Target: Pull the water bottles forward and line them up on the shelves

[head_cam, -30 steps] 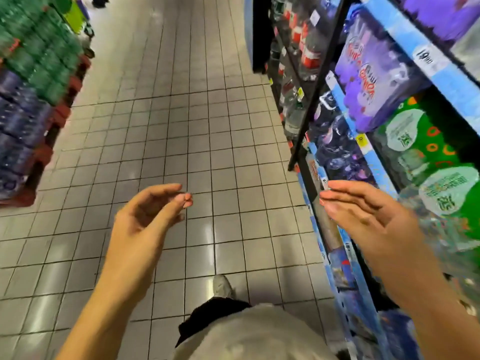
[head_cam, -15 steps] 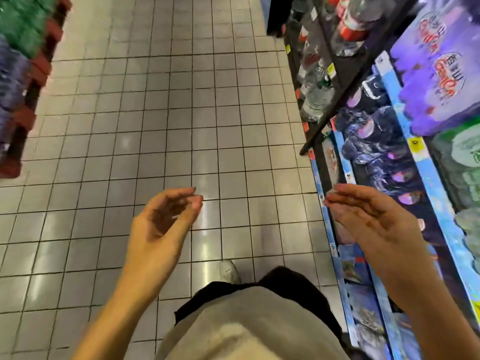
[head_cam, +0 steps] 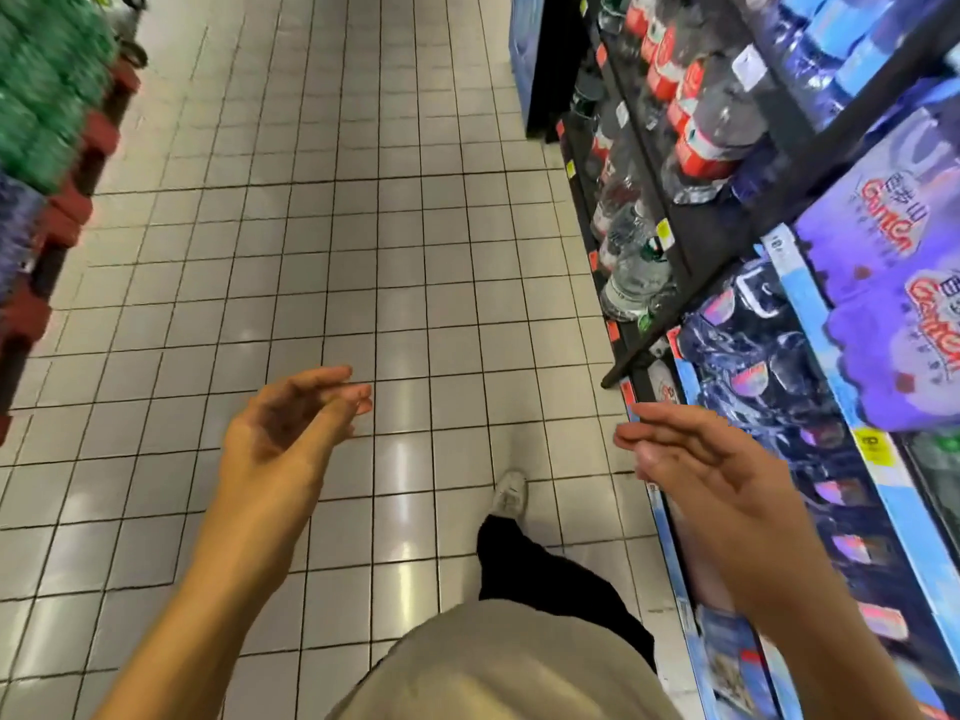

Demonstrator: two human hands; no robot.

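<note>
Several water bottles [head_cam: 636,275] with red or green labels stand on dark shelves [head_cam: 691,236] at the right of the aisle; blur prevents an exact count, though at least six show. Some sit back from the shelf edge, others near it.

Two hands, both bare and holding nothing: left hand [head_cam: 283,439] over the tiled floor [head_cam: 322,200], fingers loosely curled, thumb near the fingertips; right hand [head_cam: 711,480] just before the lower blue shelf edge [head_cam: 670,532], fingers extended and relaxed. Neither touches a bottle.

Step in hand, as judged: walking along the aisle toward the next stretch of shelf, no pulling begun. The next move calls for turning to the shelves, reaching behind the rear bottles and drawing them to the front edge in a row.

Two purple shrink-wrapped packs [head_cam: 904,283] with red lettering lie beside dark-wrapped packs [head_cam: 763,366]. One white shoe [head_cam: 510,493] steps ahead. One pallet stack of green bottles [head_cam: 47,80] stands at left.
</note>
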